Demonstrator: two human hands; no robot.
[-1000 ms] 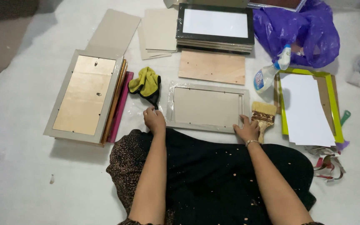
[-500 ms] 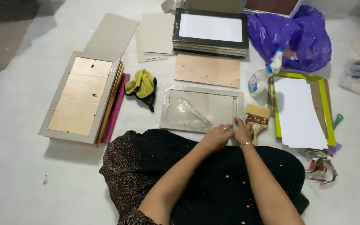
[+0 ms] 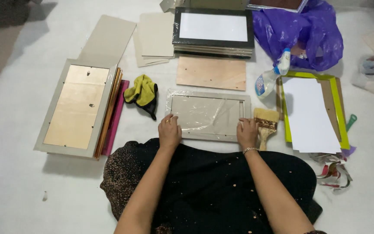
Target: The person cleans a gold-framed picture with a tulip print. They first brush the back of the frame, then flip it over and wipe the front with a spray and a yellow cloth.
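Frame (image 3: 207, 115), grey, wrapped in clear plastic, flat on the floor between both hands. Left hand (image 3: 170, 131) grips its near-left corner, fingers (image 3: 172, 120) curled over the edge. Right hand (image 3: 248, 131) clasps the near-right corner the same way. Stack of frames (image 3: 79, 108) well left of the left fingers; yellow cloth (image 3: 142, 91) just beyond them. Paintbrush (image 3: 265, 124) touching beside the right fingers; spray bottle (image 3: 270, 78) farther beyond.

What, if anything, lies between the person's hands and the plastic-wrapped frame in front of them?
Nothing visible does: the left hand and the right hand both rest directly on the near edge of the wrapped frame. The paintbrush lies just beside the right hand.
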